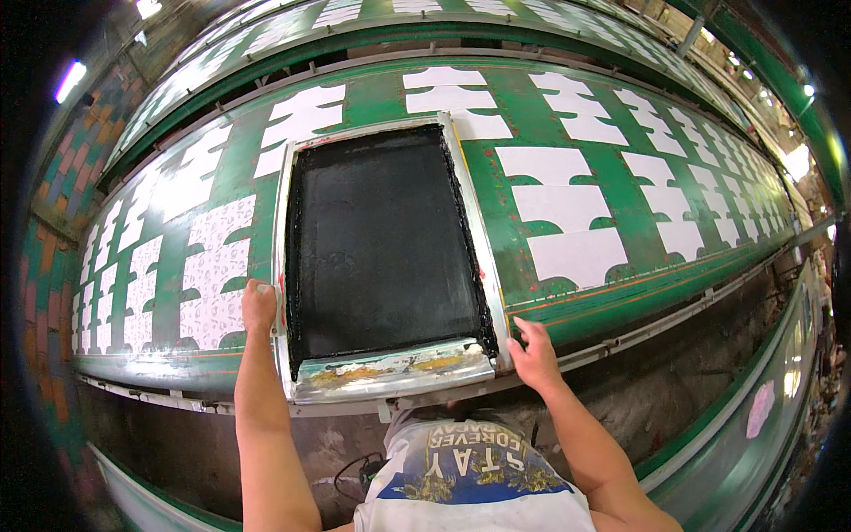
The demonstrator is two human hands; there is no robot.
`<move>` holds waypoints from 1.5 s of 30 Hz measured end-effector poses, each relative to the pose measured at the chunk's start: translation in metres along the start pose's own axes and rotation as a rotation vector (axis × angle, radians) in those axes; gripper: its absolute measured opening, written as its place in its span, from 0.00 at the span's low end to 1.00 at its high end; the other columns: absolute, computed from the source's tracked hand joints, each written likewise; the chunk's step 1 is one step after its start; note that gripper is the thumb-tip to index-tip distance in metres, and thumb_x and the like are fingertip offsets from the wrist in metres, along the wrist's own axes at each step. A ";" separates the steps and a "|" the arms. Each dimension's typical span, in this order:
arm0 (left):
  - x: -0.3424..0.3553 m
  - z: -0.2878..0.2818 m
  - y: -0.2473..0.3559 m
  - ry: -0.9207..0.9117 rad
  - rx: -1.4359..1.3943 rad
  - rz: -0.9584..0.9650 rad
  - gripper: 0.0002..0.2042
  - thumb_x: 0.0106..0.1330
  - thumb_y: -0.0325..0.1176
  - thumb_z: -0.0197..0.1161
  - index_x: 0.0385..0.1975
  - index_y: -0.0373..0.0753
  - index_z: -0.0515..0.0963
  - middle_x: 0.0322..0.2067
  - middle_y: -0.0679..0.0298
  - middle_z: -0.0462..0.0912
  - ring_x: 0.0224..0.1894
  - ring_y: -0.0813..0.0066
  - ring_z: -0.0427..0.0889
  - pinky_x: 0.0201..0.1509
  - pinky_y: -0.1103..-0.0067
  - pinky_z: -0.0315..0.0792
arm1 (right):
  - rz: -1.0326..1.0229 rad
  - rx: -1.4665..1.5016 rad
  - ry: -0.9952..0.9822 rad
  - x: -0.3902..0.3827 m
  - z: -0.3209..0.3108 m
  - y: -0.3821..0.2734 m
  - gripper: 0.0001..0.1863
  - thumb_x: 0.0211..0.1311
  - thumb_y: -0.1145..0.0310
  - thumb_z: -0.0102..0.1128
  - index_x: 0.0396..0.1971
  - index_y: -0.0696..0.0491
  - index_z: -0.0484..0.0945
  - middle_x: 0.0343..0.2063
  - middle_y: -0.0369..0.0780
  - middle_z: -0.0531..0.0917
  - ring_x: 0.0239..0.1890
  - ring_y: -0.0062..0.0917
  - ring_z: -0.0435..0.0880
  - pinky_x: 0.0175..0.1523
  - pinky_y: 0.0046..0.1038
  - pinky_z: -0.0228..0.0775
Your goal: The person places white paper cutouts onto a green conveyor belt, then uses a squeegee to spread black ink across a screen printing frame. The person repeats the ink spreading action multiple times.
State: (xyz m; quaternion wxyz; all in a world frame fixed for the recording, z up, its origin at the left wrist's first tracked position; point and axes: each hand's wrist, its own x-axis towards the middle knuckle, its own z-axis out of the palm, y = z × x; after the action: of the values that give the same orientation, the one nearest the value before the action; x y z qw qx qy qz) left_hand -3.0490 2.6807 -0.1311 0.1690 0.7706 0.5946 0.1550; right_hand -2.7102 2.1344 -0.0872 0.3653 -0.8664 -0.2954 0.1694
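A large screen frame (292, 222) with silver edges and a dark, ink-coated mesh (377, 235) lies on a long green printing table (567, 319), a little left of centre. Its near end is smeared with white and yellow. My left hand (260, 306) is closed around the frame's left side near the lower corner. My right hand (532, 350) is beside the lower right side of the frame, fingers apart and slightly bent. White cut fabric pieces (558, 204) lie in rows on both sides of the screen; those at the near left (213, 293) carry a small printed pattern.
More green tables with white pieces (337, 12) run behind this one. A metal rail (620, 346) follows the near edge. A green surface (771, 355) with a pink patch is at the lower right. A tiled wall (66, 168) stands at left, and beams (780, 62) and lamps are overhead.
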 end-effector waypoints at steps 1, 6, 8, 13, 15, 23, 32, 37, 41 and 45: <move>0.000 -0.001 0.002 0.001 0.001 0.004 0.18 0.71 0.42 0.62 0.51 0.36 0.84 0.49 0.38 0.89 0.56 0.35 0.87 0.62 0.52 0.78 | 0.056 0.137 -0.027 0.002 0.000 0.010 0.27 0.72 0.66 0.71 0.67 0.60 0.80 0.58 0.49 0.84 0.60 0.41 0.84 0.68 0.41 0.75; -0.009 -0.007 0.011 0.048 -0.013 0.011 0.22 0.73 0.51 0.69 0.48 0.33 0.85 0.48 0.38 0.89 0.55 0.36 0.86 0.61 0.54 0.77 | 0.283 0.365 -0.213 0.016 0.011 0.034 0.27 0.77 0.63 0.69 0.69 0.61 0.80 0.51 0.46 0.86 0.52 0.28 0.86 0.60 0.32 0.79; -0.012 -0.011 0.012 0.022 -0.092 0.010 0.23 0.74 0.52 0.70 0.46 0.33 0.86 0.46 0.40 0.89 0.53 0.40 0.87 0.59 0.56 0.77 | 0.299 0.316 -0.157 0.014 0.018 0.032 0.25 0.77 0.64 0.68 0.67 0.61 0.82 0.48 0.46 0.87 0.50 0.28 0.86 0.59 0.33 0.78; -0.011 -0.016 0.010 -0.051 -0.362 -0.017 0.21 0.75 0.50 0.71 0.42 0.32 0.86 0.38 0.49 0.89 0.43 0.57 0.87 0.52 0.64 0.78 | 0.359 0.384 -0.042 0.009 0.028 0.024 0.22 0.77 0.68 0.67 0.65 0.63 0.84 0.48 0.44 0.88 0.49 0.26 0.87 0.57 0.30 0.78; -0.010 -0.016 0.007 -0.075 -0.431 -0.024 0.20 0.76 0.48 0.70 0.42 0.32 0.86 0.36 0.53 0.88 0.42 0.62 0.86 0.50 0.66 0.78 | 0.405 0.409 0.005 0.007 0.031 0.021 0.21 0.77 0.70 0.68 0.65 0.63 0.84 0.48 0.43 0.89 0.49 0.24 0.86 0.56 0.29 0.78; -0.009 -0.011 -0.003 -0.051 -0.489 0.014 0.19 0.76 0.46 0.70 0.42 0.31 0.85 0.33 0.59 0.86 0.40 0.68 0.84 0.47 0.68 0.77 | 0.493 0.752 0.110 0.001 0.007 -0.006 0.18 0.78 0.70 0.69 0.61 0.63 0.88 0.50 0.38 0.92 0.48 0.19 0.87 0.57 0.25 0.78; -0.011 -0.039 0.072 -0.199 -0.758 -0.241 0.15 0.78 0.46 0.68 0.34 0.41 0.83 0.21 0.74 0.68 0.17 0.86 0.62 0.18 0.78 0.54 | 0.284 0.564 0.173 0.030 -0.046 0.001 0.18 0.77 0.68 0.71 0.58 0.65 0.88 0.46 0.41 0.93 0.46 0.20 0.88 0.56 0.26 0.80; -0.037 -0.008 0.165 -0.197 -0.835 -0.159 0.16 0.78 0.46 0.68 0.34 0.39 0.84 0.22 0.74 0.70 0.18 0.86 0.64 0.19 0.78 0.55 | 0.276 0.507 0.144 0.069 -0.111 0.058 0.16 0.75 0.71 0.69 0.56 0.65 0.88 0.44 0.40 0.93 0.45 0.19 0.88 0.53 0.27 0.80; -0.073 0.035 0.240 -0.193 -0.785 -0.153 0.16 0.78 0.46 0.68 0.38 0.36 0.87 0.24 0.72 0.73 0.22 0.82 0.69 0.24 0.75 0.63 | 0.293 0.454 0.164 0.091 -0.171 0.122 0.15 0.74 0.72 0.69 0.55 0.64 0.87 0.43 0.41 0.93 0.44 0.21 0.89 0.54 0.27 0.81; -0.122 0.087 0.306 -0.165 -0.646 -0.067 0.21 0.75 0.47 0.69 0.40 0.29 0.89 0.33 0.59 0.85 0.37 0.69 0.80 0.44 0.67 0.74 | 0.457 0.371 0.160 0.109 -0.235 0.213 0.17 0.71 0.68 0.73 0.55 0.59 0.88 0.45 0.39 0.92 0.46 0.24 0.88 0.54 0.31 0.81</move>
State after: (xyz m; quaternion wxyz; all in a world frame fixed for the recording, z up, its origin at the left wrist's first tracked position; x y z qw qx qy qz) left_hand -2.7757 2.4836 -0.0775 0.4571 0.6673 0.5240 0.2670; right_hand -2.4248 1.9596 -0.0928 0.4918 -0.8395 -0.0273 0.2292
